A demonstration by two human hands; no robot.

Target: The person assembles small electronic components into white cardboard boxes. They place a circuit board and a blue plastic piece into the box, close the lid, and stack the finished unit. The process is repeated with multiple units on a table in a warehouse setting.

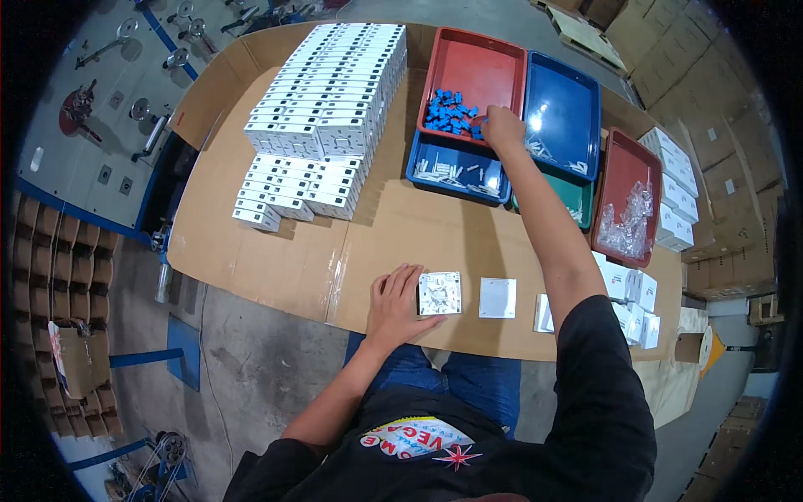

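My left hand (395,308) rests on the cardboard-covered table, its thumb and fingers curled round the left side of a white square plastic box (440,294) with an open, shallow inside. My right hand (503,132) reaches out to the lower right corner of a red tray (477,67). Its fingertips are bent together beside a heap of small blue plastic pieces (450,112); whatever is between them is hidden. A flat white square plate (498,298) lies to the right of the box.
Stacked white boxes (335,100) fill the far left. Around the red tray stand a blue tray (565,100), a smaller blue tray (458,176), a green tray (569,192) and another red tray (623,188) with clear plastic pieces. White cartons (636,293) sit at right.
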